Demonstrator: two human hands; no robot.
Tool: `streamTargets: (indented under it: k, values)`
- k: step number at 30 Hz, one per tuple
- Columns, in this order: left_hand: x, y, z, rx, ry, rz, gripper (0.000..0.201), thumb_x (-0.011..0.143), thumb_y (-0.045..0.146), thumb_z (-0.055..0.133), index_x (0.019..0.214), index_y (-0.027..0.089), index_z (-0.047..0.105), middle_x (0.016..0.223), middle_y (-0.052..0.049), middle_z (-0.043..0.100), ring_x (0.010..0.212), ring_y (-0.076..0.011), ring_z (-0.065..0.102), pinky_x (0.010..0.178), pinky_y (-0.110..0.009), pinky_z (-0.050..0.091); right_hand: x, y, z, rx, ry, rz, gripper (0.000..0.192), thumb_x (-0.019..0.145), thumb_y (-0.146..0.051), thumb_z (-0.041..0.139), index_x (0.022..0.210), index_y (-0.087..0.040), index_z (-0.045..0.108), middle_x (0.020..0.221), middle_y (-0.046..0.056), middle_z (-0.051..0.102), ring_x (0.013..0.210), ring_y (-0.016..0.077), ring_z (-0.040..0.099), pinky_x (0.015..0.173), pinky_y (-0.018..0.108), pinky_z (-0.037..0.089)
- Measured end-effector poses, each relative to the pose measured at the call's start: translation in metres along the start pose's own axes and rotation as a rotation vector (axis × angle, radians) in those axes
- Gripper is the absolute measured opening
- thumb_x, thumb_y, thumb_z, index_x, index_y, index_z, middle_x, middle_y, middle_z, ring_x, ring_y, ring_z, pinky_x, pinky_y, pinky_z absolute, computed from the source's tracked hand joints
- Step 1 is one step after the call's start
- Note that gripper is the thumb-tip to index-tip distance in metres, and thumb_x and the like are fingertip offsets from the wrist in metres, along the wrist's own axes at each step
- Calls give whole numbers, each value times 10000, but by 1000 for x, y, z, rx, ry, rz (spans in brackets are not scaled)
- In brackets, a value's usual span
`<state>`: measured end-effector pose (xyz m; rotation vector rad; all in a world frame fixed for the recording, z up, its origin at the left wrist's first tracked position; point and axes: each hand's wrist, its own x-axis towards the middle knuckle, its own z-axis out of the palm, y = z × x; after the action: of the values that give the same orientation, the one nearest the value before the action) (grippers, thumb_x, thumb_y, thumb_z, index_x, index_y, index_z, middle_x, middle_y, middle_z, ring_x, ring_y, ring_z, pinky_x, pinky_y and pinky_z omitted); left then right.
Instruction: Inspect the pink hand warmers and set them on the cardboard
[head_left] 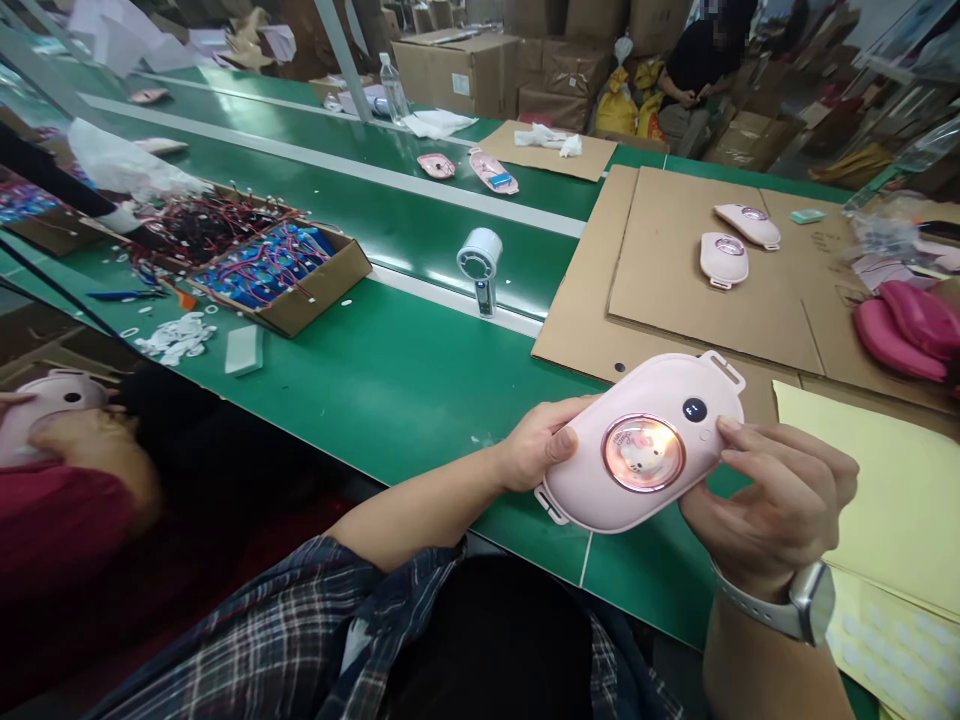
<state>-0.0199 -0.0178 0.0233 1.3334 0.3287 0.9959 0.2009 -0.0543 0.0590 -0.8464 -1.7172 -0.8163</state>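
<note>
I hold a pink oval device (600, 490) above the near edge of the green table (390, 370). It has a round shiny cartoon-cat emblem in its middle, a small dark dot beside that, and a loop at each end. My left hand (536, 445) grips its left end, thumb on the front face. My right hand (772, 500), with a watch on the wrist, holds its right side, fingertips near the small button.
Two more pink devices (725, 258) (748, 225) lie on cardboard sheets (675, 300) to the right. A white hand-held fan (480, 265) stands mid-table. A cardboard box of blue cells and wires (262, 270) sits left. Yellow sheets (892, 480) lie at right. A co-worker's hand (82, 440) holds another pink device (41, 400) at far left.
</note>
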Motion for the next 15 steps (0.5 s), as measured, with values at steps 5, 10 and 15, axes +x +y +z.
streamTargets:
  k: [5, 10, 15]
  values:
    - [0, 0, 0, -7, 1, -13, 835, 835, 778, 514, 1317, 103, 615, 1306, -215, 635, 1297, -404, 528, 1061, -506, 441, -1, 1, 0, -9, -8, 1, 319, 648, 5, 696, 844, -189, 534, 872, 32, 719, 763, 194, 664, 688, 299, 555]
    - [0, 0, 0, -19, -9, -16, 815, 846, 755, 524, 1323, 100, 610, 1324, -218, 623, 1325, -408, 500, 1076, -513, 424, -1, 0, 0, -10, 4, -7, 313, 641, -9, 717, 832, -180, 539, 848, 30, 720, 744, 195, 669, 680, 295, 556]
    - [0, 1, 1, -29, -12, -5, 804, 849, 747, 530, 1322, 103, 616, 1346, -219, 607, 1316, -412, 506, 1078, -509, 417, 0, -1, -3, -29, -45, 24, 332, 641, 0, 722, 844, -189, 539, 884, 29, 718, 773, 197, 674, 702, 305, 573]
